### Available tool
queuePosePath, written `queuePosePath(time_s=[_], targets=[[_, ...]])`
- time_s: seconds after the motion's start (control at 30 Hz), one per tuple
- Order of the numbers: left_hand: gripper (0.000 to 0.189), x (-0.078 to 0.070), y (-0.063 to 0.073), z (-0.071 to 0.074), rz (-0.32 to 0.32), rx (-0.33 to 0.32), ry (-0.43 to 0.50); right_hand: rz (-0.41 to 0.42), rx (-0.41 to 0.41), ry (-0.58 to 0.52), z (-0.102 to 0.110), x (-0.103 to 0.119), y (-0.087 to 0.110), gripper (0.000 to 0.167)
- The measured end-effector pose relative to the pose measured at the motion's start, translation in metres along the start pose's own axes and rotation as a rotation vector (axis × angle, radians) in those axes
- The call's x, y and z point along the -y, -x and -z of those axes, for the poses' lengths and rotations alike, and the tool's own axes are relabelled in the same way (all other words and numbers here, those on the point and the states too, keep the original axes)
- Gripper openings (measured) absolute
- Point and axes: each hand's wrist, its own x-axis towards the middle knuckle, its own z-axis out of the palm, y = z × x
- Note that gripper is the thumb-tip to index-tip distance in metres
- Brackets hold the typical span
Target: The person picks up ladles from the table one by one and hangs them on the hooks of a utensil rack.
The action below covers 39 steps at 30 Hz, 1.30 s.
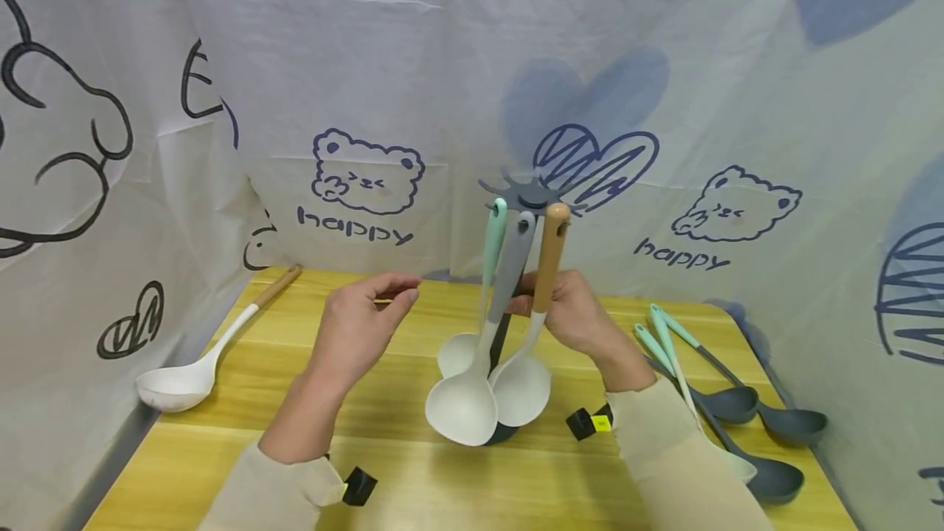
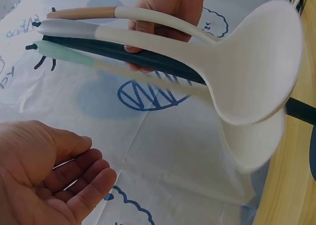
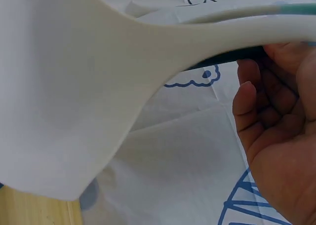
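Note:
A dark utensil rack [image 1: 533, 193] with a hooked top stands in the middle of the table. Three white-bowled ladles hang from it: one with a mint handle [image 1: 495, 244], one with a grey handle [image 1: 510, 269] and one with a tan handle [image 1: 551, 260]. My right hand [image 1: 571, 314] grips the rack's dark post [image 2: 148, 58] behind the tan-handled ladle; the ladles partly hide its fingers. To the left of the rack, my left hand [image 1: 361, 326] hovers with loosely bent fingers and holds nothing. In the left wrist view, a gap separates its fingertips from the ladles.
A white ladle with a wooden handle [image 1: 180, 383] lies at the table's left edge. Several mint-handled ladles, mostly with dark bowls [image 1: 774, 478], lie in a pile on the right, beside my right forearm. A printed cloth [image 1: 472, 88] hangs behind the wooden table [image 1: 413, 482].

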Motion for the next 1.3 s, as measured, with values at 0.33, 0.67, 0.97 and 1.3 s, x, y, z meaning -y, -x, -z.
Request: queuePosePath(time_s=[0.33, 0.67, 0.97, 1.3], targets=[[0.021, 0.008, 0.006, 0.015, 0.047, -0.036, -0.018, -0.053, -0.002, -0.032, -0.001, -0.003, 0.002, 0.006], [0.027, 0.036, 0.012, 0.033, 0.132, 0.017, -0.110, 0.067, -0.446, -0.109, -0.010, 0.011, 0.021, 0.040], [0.030, 0.079, 0.003, 0.064, 0.128, 0.037, -0.404, 0.286, -0.599, -0.003, -0.023, 0.040, 0.033, 0.028], [0.029, 0.139, -0.019, 0.112, 0.212, 0.127, -0.602, 0.198, -0.639, 0.090, -0.035, 0.048, 0.035, 0.017]])
